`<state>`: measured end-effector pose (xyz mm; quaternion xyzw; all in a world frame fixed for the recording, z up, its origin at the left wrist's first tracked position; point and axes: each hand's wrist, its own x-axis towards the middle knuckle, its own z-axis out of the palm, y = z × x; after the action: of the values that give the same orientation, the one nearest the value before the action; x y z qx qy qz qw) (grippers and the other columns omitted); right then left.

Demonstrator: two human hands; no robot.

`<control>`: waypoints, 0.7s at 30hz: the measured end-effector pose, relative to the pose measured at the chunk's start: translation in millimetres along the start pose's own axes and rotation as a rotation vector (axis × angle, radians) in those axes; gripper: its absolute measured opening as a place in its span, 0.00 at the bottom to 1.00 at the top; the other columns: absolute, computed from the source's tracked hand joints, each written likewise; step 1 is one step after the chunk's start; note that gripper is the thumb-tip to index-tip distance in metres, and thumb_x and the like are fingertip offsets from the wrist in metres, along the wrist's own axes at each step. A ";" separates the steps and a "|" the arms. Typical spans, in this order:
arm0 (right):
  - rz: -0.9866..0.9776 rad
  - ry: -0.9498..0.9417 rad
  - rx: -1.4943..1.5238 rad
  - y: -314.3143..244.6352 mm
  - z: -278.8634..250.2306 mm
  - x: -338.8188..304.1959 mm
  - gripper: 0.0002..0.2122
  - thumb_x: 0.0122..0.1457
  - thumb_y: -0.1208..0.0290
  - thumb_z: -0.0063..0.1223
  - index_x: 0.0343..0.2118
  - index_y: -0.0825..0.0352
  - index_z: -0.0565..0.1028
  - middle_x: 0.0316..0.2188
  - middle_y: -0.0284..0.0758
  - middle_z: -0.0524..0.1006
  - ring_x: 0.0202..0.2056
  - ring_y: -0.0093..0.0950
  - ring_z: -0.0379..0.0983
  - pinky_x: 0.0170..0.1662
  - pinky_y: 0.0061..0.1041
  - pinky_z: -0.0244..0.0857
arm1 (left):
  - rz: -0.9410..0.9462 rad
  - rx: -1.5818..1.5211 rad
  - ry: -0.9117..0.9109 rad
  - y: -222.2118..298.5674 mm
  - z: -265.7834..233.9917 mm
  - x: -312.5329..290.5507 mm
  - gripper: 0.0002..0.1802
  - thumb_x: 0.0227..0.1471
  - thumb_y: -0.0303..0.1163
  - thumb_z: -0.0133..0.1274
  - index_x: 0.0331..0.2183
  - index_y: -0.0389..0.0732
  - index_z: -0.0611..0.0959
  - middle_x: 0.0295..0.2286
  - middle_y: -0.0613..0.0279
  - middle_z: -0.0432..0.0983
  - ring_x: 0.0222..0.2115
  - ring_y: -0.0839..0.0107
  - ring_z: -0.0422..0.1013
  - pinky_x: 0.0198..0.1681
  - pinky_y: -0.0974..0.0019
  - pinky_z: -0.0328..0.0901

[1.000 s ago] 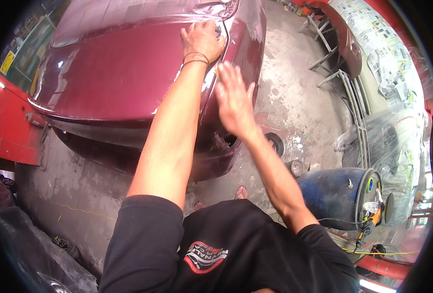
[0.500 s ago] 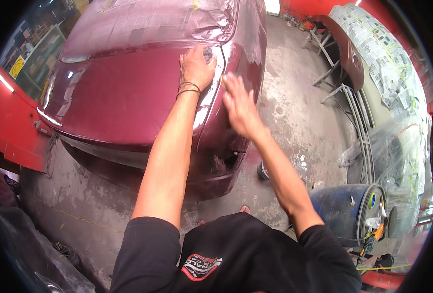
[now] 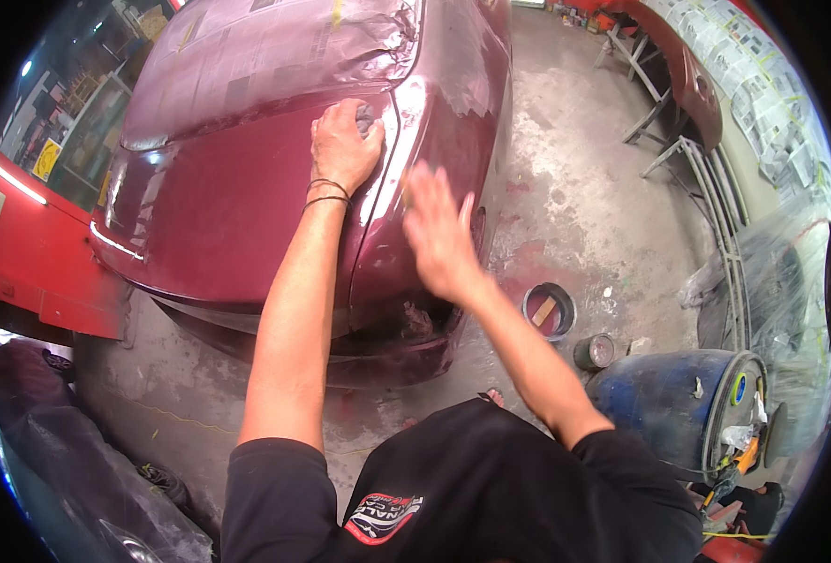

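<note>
A maroon car (image 3: pixel 219 211) stands before me, its trunk lid broad and glossy. My left hand (image 3: pixel 343 145) rests on the far right corner of the lid, below the rear window, fingers curled round a crumpled dark grey cloth or pad (image 3: pixel 365 118). My right hand (image 3: pixel 441 235) is over the right rear fender (image 3: pixel 458 141), just right of the lid's seam. Its fingers are stretched out and somewhat blurred by motion, and nothing shows in them. Whether that palm touches the paint I cannot tell.
Masking sheet (image 3: pixel 275 52) covers the rear window. On the floor to the right are a round tub (image 3: pixel 566 330) with a tan block in it, a small can (image 3: pixel 595 352) and a blue drum (image 3: pixel 655 408). A maroon panel (image 3: pixel 692 84) hangs on metal stands (image 3: pixel 720 225).
The view has shifted, bringing the tub and small can into sight. My right hand has moved a little nearer along the fender; my left hand stays near the window corner.
</note>
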<state>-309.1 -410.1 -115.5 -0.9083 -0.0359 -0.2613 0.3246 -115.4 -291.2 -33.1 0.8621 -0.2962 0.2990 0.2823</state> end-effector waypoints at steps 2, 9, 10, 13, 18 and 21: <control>-0.068 -0.116 0.010 -13.4 0.6 -65.2 0.30 0.76 0.54 0.37 0.77 0.55 0.52 0.79 0.35 0.48 0.79 0.43 0.37 0.73 0.72 0.25 | 0.028 0.014 -0.008 4.2 -0.8 -1.3 0.22 0.57 0.42 0.64 0.50 0.42 0.81 0.44 0.48 0.82 0.47 0.47 0.77 0.54 0.47 0.69; 0.341 -0.036 0.096 112.0 -37.0 66.7 0.30 0.77 0.48 0.29 0.78 0.55 0.50 0.79 0.31 0.47 0.79 0.39 0.39 0.72 0.73 0.34 | 0.089 -0.356 -0.065 76.2 3.7 8.9 0.12 0.59 0.29 0.65 0.44 0.43 0.83 0.33 0.56 0.82 0.32 0.63 0.81 0.39 0.61 0.74; 0.333 0.004 0.088 113.1 -33.4 63.6 0.31 0.77 0.48 0.29 0.78 0.56 0.51 0.79 0.32 0.47 0.79 0.40 0.39 0.72 0.73 0.34 | 0.014 -0.422 -0.073 85.8 14.0 17.7 0.12 0.59 0.31 0.65 0.44 0.42 0.83 0.30 0.56 0.82 0.29 0.66 0.80 0.36 0.62 0.74; 0.249 0.052 0.073 77.4 -2.2 22.8 0.31 0.77 0.49 0.31 0.77 0.57 0.52 0.79 0.35 0.48 0.79 0.43 0.38 0.72 0.73 0.33 | -0.038 -0.411 -0.050 101.9 39.1 29.8 0.13 0.62 0.38 0.65 0.41 0.39 0.83 0.24 0.56 0.81 0.24 0.69 0.76 0.31 0.62 0.71; 0.022 -0.108 0.046 36.4 -12.3 -54.9 0.30 0.76 0.51 0.37 0.76 0.57 0.56 0.78 0.35 0.52 0.78 0.41 0.41 0.73 0.71 0.32 | -0.101 -0.450 -0.089 99.3 52.0 45.2 0.17 0.61 0.41 0.65 0.31 0.36 0.83 0.21 0.57 0.78 0.21 0.69 0.74 0.29 0.61 0.69; 0.135 0.064 0.078 94.0 -22.7 10.7 0.28 0.77 0.53 0.34 0.75 0.56 0.57 0.78 0.32 0.52 0.78 0.39 0.43 0.72 0.72 0.38 | 0.054 -0.297 -0.081 109.0 61.2 42.9 0.17 0.59 0.40 0.66 0.33 0.35 0.83 0.24 0.51 0.81 0.24 0.58 0.78 0.31 0.57 0.71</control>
<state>-288.0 -499.0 -149.1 -0.8865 0.0258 -0.2661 0.3777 -140.4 -419.0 -10.6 0.8140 -0.3714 0.2242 0.3862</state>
